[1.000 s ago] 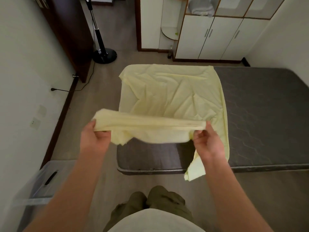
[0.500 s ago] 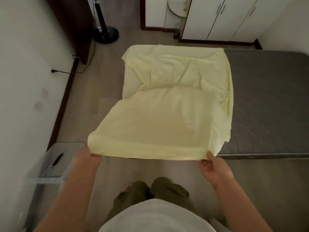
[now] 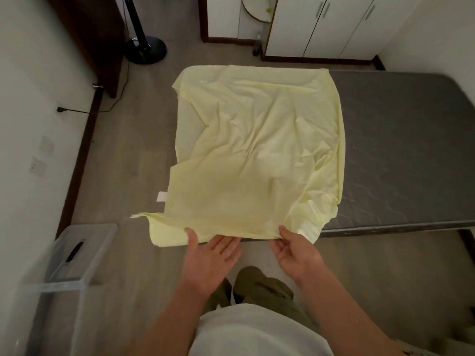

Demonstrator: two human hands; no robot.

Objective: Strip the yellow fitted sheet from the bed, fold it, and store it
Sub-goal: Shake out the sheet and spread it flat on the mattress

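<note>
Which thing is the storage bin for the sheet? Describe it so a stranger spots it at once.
Start at the grey mattress with the yellow sheet on it, then look to the floor left of the person's left hand. The clear plastic bin stands by the white wall, the only see-through thing there.

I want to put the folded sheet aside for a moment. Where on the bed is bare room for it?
The dark mattress is bare to the right of the yellow sheet, from the wardrobe side down to the near edge. The left end is crowded: the sheet covers it, and both hands, left and right, work at its near edge.
</note>
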